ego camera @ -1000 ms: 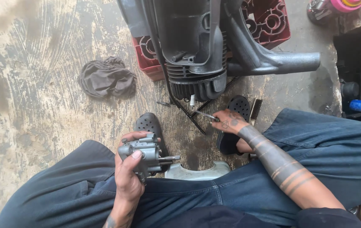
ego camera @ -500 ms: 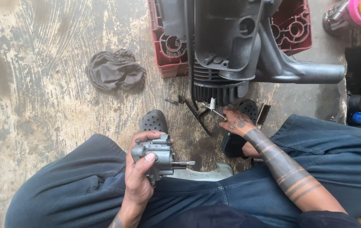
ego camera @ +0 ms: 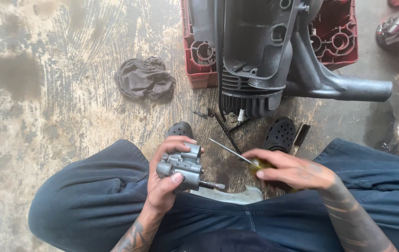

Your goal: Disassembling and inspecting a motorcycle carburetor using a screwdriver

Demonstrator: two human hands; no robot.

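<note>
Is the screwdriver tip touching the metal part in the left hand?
No, the screwdriver in the right hand points away from the metal part, clear of it.

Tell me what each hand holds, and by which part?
The left hand grips a small grey metal part around its body. The right hand holds a screwdriver by its yellowish handle, shaft pointing up-left.

1. One grey machine (ego camera: 255, 60), lying across the red crates.
2. Two red crates (ego camera: 199, 60), under the machine.
3. One crumpled rag (ego camera: 144, 79), left of the machine.
4. Two black clogs (ego camera: 281, 134), just below the machine.
5. One screwdriver (ego camera: 236, 154).
</note>
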